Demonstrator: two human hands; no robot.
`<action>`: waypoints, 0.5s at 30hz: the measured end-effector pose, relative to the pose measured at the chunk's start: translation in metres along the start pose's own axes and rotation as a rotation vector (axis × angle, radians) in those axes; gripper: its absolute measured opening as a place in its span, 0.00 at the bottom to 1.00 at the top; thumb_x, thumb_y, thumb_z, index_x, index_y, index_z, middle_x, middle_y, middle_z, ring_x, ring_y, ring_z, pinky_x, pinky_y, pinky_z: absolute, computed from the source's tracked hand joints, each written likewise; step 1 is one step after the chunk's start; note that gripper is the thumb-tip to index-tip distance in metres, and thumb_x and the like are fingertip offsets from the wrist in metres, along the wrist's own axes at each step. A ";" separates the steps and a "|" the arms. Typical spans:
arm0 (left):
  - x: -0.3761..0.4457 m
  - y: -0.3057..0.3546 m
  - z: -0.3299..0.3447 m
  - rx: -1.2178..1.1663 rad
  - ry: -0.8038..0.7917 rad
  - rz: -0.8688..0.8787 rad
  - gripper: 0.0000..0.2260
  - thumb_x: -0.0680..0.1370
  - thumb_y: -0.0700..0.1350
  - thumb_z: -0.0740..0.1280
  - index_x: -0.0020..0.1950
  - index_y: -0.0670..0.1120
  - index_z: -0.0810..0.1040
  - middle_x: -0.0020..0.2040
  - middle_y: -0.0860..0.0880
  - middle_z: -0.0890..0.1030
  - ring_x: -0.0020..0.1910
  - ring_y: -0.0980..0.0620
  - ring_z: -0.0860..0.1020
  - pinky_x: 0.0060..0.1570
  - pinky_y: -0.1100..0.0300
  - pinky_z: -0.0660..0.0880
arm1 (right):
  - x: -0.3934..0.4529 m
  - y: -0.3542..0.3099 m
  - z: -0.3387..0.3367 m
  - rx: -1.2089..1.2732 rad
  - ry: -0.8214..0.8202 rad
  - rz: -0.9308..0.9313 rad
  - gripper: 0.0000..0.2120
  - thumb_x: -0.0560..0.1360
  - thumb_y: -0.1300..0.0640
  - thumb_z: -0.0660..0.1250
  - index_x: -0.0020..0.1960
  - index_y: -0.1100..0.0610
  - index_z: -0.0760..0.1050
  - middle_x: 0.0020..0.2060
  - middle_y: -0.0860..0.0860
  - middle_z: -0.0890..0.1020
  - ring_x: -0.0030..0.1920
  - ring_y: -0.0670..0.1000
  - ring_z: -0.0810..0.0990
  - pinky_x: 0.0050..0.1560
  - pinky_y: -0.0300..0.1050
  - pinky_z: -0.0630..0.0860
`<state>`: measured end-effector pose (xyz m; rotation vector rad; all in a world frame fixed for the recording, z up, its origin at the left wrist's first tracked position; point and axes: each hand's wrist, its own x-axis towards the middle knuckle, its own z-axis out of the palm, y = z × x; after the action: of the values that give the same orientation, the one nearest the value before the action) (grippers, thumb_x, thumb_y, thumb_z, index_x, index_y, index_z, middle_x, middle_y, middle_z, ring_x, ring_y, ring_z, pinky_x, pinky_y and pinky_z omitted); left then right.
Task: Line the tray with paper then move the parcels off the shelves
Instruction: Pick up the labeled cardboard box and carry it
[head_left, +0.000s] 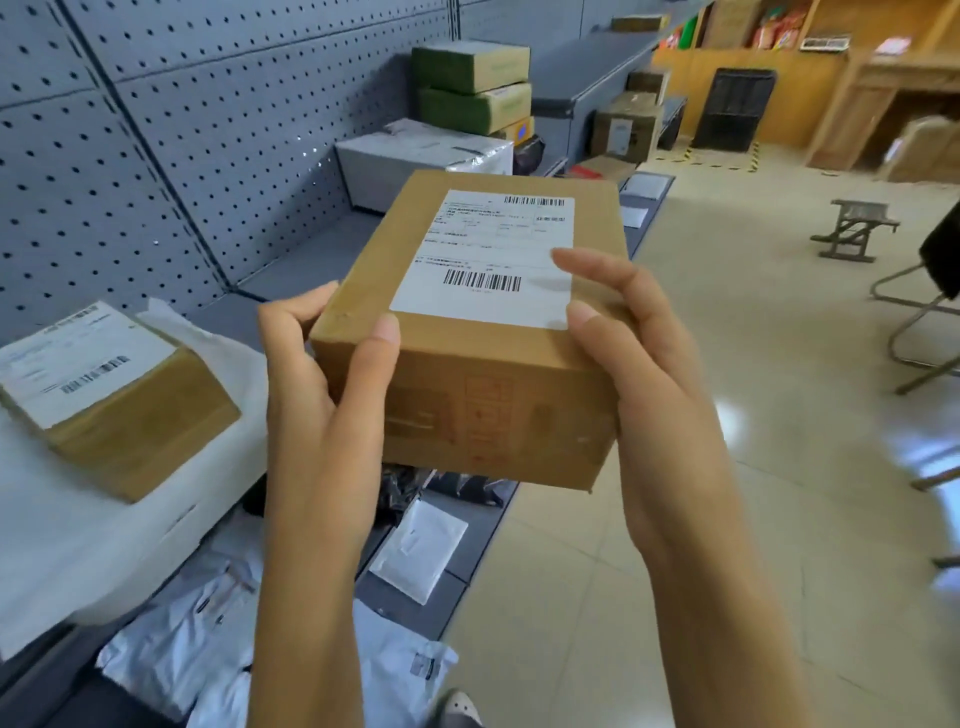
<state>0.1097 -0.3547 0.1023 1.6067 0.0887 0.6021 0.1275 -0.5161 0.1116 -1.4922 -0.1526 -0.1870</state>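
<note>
I see both hands, left (317, 395) and right (639, 364), gripping one rectangular cardboard parcel (483, 364) mid-frame; a second cardboard parcel (119, 395) sits lower left on white paper (104, 530).

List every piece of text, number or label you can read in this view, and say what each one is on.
None can be quoted; every text is too small or blurred.
Shipping label on the held parcel, gripped by left hand and right hand: barcodes and printed lines, unreadable.
Label on the small parcel on the white paper: blurred.
Green boxes on the shelf: faint print, unreadable.
</note>
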 end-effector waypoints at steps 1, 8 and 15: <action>0.009 -0.004 0.006 0.002 -0.012 0.001 0.07 0.82 0.50 0.65 0.59 0.57 0.69 0.51 0.69 0.79 0.53 0.67 0.78 0.46 0.74 0.72 | 0.009 0.001 -0.002 -0.001 0.011 -0.001 0.14 0.76 0.51 0.63 0.59 0.38 0.79 0.66 0.42 0.77 0.67 0.48 0.75 0.65 0.50 0.73; 0.089 -0.022 0.041 -0.049 -0.062 0.023 0.09 0.82 0.49 0.64 0.61 0.56 0.69 0.54 0.63 0.78 0.52 0.67 0.78 0.48 0.71 0.73 | 0.094 0.005 0.006 -0.044 0.043 -0.048 0.15 0.74 0.50 0.63 0.57 0.40 0.80 0.63 0.42 0.79 0.64 0.49 0.77 0.53 0.44 0.70; 0.177 -0.037 0.058 -0.072 0.017 0.112 0.10 0.80 0.51 0.63 0.60 0.57 0.70 0.56 0.61 0.79 0.56 0.62 0.78 0.53 0.66 0.72 | 0.175 0.017 0.031 -0.013 -0.051 -0.121 0.14 0.75 0.51 0.65 0.58 0.40 0.79 0.66 0.45 0.77 0.66 0.52 0.76 0.53 0.40 0.75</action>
<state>0.2965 -0.3305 0.1243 1.5441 -0.0106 0.6976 0.3029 -0.4895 0.1347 -1.5023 -0.2831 -0.2479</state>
